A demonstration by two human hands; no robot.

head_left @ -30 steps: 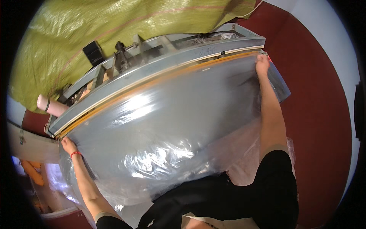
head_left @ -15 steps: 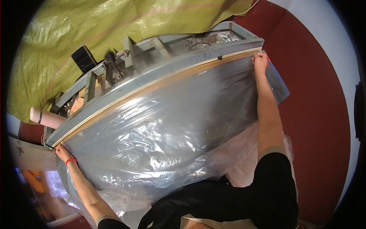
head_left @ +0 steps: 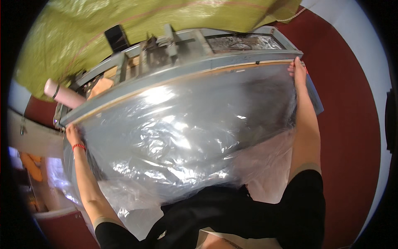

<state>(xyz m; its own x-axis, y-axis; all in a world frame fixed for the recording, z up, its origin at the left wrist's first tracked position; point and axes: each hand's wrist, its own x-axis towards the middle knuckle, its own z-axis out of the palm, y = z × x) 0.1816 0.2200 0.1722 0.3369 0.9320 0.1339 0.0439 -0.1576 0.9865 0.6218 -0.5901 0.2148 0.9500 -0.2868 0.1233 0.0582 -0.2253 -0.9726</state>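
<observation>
A clear, shiny plastic sheet (head_left: 166, 137) spreads over the grey surface in front of me and hangs in wrinkles toward my body. Along its far edge run a thin wooden strip (head_left: 195, 71) and a grey metal bar (head_left: 166, 78). My left hand (head_left: 73, 135), below a red bead bracelet, is closed on the sheet's edge at the bar's left end. At the right end, my right hand (head_left: 297, 74) pinches the sheet's far corner with curled fingers. Small folds under both hands' fingers are hidden.
Behind the bar, a metal trough (head_left: 195, 45) holds tools and orange-tan pieces. A black phone (head_left: 117, 38) and a pink cylinder (head_left: 64, 93) rest along it. A yellow-green tarp (head_left: 166, 16) lies beyond. Reddish floor (head_left: 348, 137) stretches on the right.
The view has turned, so the bar looks more level. Both hands stay at the sheet's two far ends; the right hand's fingers look slightly looser.
</observation>
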